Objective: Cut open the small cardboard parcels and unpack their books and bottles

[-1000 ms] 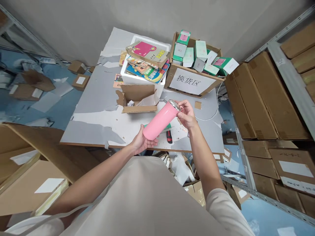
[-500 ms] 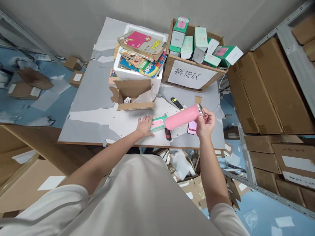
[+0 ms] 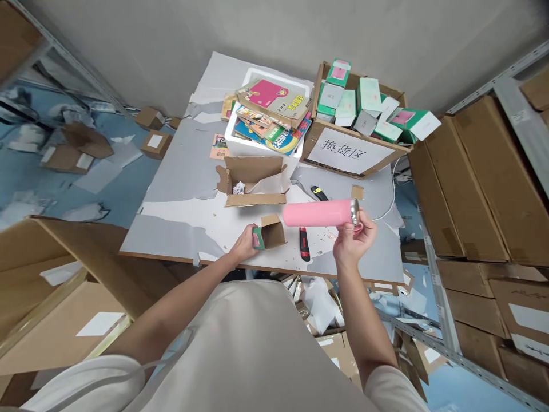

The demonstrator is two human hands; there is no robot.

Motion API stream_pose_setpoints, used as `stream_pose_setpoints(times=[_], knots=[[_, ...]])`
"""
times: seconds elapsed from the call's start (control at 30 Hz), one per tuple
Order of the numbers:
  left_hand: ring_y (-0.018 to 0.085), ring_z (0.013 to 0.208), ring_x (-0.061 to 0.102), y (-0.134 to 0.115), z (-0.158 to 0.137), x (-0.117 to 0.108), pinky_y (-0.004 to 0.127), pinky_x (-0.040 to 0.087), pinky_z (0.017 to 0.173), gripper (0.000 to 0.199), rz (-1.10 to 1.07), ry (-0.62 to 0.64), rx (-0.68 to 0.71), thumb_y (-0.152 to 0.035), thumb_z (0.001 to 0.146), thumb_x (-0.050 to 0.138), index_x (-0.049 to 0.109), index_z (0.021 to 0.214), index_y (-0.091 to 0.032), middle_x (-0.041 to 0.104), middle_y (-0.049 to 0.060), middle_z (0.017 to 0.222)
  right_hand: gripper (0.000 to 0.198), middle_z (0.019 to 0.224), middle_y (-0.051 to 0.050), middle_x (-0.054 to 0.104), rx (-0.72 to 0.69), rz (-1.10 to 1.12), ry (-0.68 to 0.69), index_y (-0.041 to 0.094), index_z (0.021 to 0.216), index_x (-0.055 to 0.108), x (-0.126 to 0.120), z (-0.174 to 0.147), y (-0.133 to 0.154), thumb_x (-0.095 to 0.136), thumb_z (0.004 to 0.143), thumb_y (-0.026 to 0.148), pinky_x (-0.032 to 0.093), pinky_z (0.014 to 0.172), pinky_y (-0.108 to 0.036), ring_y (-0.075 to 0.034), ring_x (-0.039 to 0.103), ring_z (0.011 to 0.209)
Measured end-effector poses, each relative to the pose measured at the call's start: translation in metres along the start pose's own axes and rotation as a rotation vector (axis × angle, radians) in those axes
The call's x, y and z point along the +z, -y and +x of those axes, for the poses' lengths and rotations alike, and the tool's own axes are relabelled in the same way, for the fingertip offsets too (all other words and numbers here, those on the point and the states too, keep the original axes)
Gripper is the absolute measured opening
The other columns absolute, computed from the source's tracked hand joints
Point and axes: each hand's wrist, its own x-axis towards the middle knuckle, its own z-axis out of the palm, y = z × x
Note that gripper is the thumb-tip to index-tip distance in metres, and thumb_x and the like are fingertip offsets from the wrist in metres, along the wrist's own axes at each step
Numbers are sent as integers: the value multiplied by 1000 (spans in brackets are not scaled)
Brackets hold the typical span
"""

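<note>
My right hand is closed on a pink bottle at its metal-rimmed end, by a pink loop. The bottle lies level in the air, its base pointing left. My left hand grips a small green box, whose flaps are spread and whose brown inside faces right, toward the bottle. The bottle's base is just above and right of the box mouth, outside it. Below the bottle, a red and black utility knife lies on the table.
Behind my hands stands an open brown carton with crumpled paper inside. A white foam bin heaped with books and a labelled carton of green boxes are farther back. A yellow and black knife lies nearby. Shelved cartons line the right.
The green box, flat under my left hand before, is now lifted and turned with its open end to the right. The bottle has swung from slanted to level.
</note>
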Motion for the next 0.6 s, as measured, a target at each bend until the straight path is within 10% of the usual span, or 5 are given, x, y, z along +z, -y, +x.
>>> stream_pose_setpoints(times=[0.17,0.6], knots=[[31,111,57,28,-3,-5,45,49,90,76,-72,-13,-45,-28,61,71,30,125,-18,52,14,118,36,120,-13,54,-104,5,186,23,109,52,45,-49,19,59,84,48,47,96,-50,-26,57,117],[32,114,55,51,-14,-21,47,46,96,85,-262,-22,5,-45,53,79,35,121,-19,52,13,120,26,126,-14,51,-258,-161,747,25,107,57,72,-99,47,62,84,36,48,97,-51,-28,52,123]])
